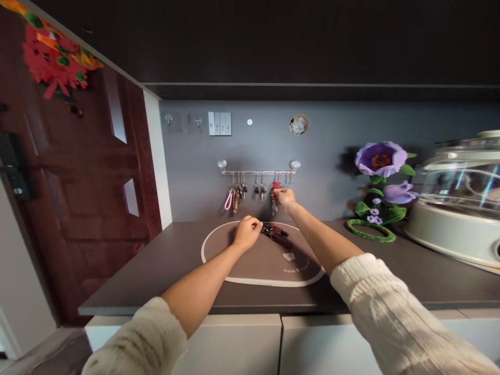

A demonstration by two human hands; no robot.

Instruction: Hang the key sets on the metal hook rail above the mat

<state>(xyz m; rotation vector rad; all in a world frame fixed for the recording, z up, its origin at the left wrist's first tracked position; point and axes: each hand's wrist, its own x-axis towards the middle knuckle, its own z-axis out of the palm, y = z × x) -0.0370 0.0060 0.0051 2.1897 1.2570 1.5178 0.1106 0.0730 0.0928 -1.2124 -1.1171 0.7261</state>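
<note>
While our left hand pinches the key bunch lying near the back edge of the mat, our right hand grips red-tagged keys hung on the rail.

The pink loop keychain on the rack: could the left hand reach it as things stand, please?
Probably yes: the left hand, pinching a key bunch on the mat, sits just below the pink loop keychain, with nothing between them. The right hand grips the red keychain, well aside.
</note>
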